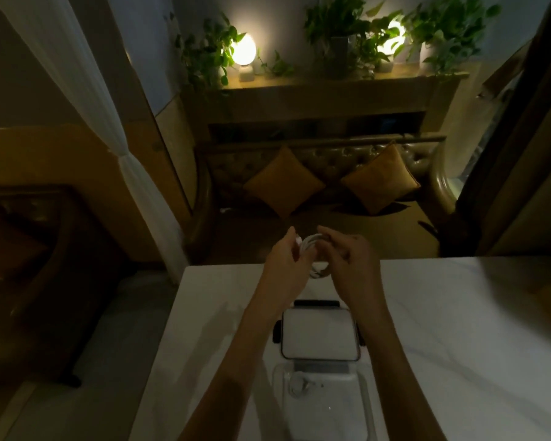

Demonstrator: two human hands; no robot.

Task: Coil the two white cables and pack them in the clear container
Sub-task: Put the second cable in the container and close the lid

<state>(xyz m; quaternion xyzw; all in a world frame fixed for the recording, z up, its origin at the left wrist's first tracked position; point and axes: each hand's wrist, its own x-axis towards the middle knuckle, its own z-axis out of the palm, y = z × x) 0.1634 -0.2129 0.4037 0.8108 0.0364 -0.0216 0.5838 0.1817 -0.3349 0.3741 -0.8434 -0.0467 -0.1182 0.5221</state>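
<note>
Both of my hands are raised over the far edge of the white table (458, 329), holding one white cable (312, 245) wound into a small coil between them. My left hand (285, 262) pinches the coil's left side near a plug end. My right hand (350, 259) grips its right side. The clear container (318, 402) stands at the near table edge with a second coiled white cable (298, 385) lying inside at its left. Its lid (320, 333), clear with dark clips, lies flat just beyond it.
Past the table stands a tufted sofa (325, 167) with two orange cushions. Behind it a shelf holds glowing lamps and green plants. A white curtain (115, 148) hangs at the left, beside a dark armchair (39, 249).
</note>
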